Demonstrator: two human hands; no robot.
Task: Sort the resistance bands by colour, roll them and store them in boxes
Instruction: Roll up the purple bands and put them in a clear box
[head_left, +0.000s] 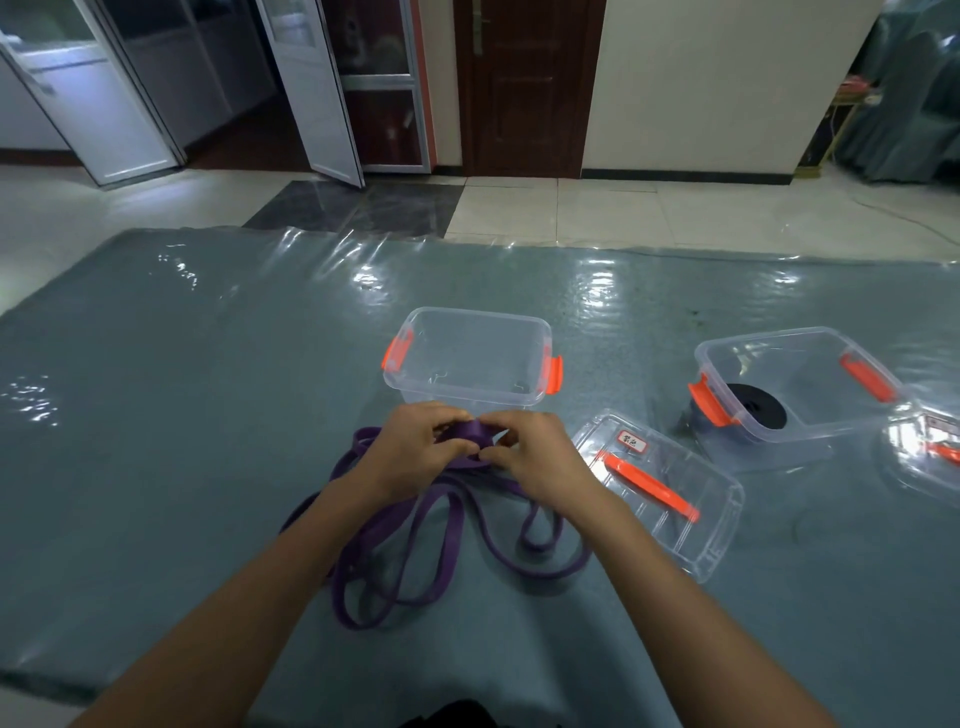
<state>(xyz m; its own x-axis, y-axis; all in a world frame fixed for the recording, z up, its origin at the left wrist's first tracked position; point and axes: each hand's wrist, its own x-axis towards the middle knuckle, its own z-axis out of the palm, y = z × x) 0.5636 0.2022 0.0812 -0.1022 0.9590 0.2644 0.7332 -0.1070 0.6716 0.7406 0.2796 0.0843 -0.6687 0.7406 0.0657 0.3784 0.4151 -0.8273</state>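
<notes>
Purple band (405, 540) coil pinched between left hand (415, 449) and right hand (535, 460), each grip curled tight.

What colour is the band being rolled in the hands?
Purple: the band shows plainly in the head view, its rolled end held between both hands.

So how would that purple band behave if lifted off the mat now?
Probably floppy: the purple band lies in loose, curling loops on the mat. The started roll pinched between left hand and right hand would likely uncoil if released.
</notes>
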